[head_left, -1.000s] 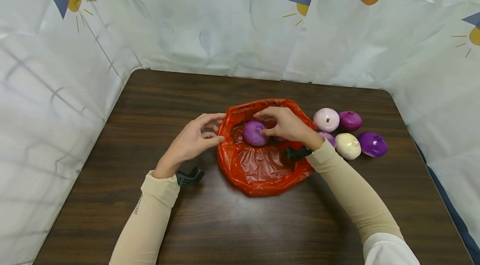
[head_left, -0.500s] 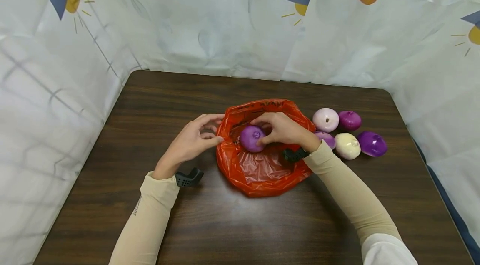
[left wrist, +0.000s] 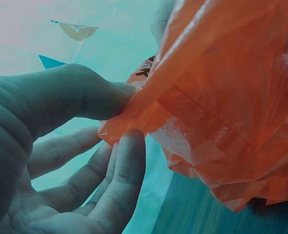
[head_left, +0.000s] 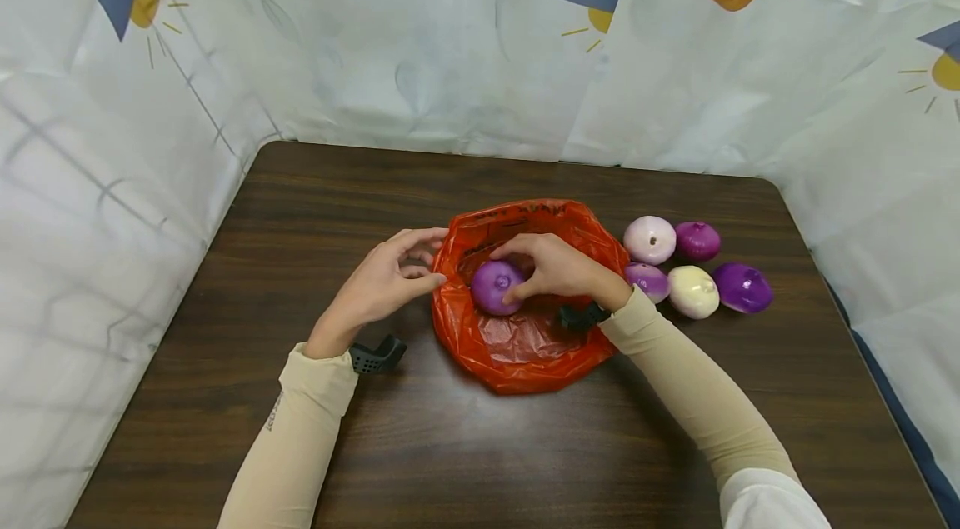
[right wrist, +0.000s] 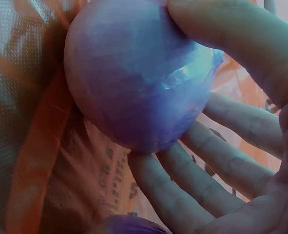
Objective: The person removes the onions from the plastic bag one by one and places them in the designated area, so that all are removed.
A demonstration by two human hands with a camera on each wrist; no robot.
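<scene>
A red plastic bag stands on the table with its mouth spread wide. Thumb and fingers of my left hand pinch its left rim, as the left wrist view shows the bag film between them. Inside the mouth, my right hand grips a round purple onion, thumb on one side and fingers on the other. In the right wrist view the onion is close up, and part of another purple onion shows below it, in the bag.
Right of the bag several onions lie grouped on the dark wood table: a pinkish-white onion, a yellowish-white onion, and purple ones such as the dark purple onion. A white printed curtain surrounds the table's back and sides.
Inside the bag's mouth, my right hand has moved the purple onion slightly left and nearer to me. My left hand stays at the bag's left rim.
</scene>
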